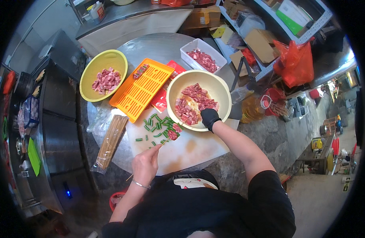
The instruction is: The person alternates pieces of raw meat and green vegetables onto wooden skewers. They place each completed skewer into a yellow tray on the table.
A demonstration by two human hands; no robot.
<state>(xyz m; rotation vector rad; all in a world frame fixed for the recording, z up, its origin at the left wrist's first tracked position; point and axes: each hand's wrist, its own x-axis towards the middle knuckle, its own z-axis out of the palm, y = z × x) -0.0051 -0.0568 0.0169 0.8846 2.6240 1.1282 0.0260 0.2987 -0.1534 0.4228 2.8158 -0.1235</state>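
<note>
My bare left hand (pixel 145 164) grips a wooden skewer (pixel 164 143) that carries meat pieces and some green. Cut green vegetable pieces (pixel 157 125) lie on a white cutting board (pixel 197 148) beyond it. My right hand (pixel 210 117), in a black glove, reaches into a cream bowl (pixel 223 86) of raw meat chunks (pixel 187 111); its fingertips are hidden at the meat, so their grip cannot be told. An orange slotted tray (pixel 137 92) holds filled skewered meat (pixel 141 71) at its far end. Packaged wooden skewers (pixel 111 141) lie left of the board.
A yellow-green bowl (pixel 86 68) of meat stands at the left of the round metal table (pixel 158 40). At the back is a white plastic container (pixel 184 55) of meat. A red package (pixel 160 99) lies partly under the tray. An oil jug (pixel 251 110) stands right of the table.
</note>
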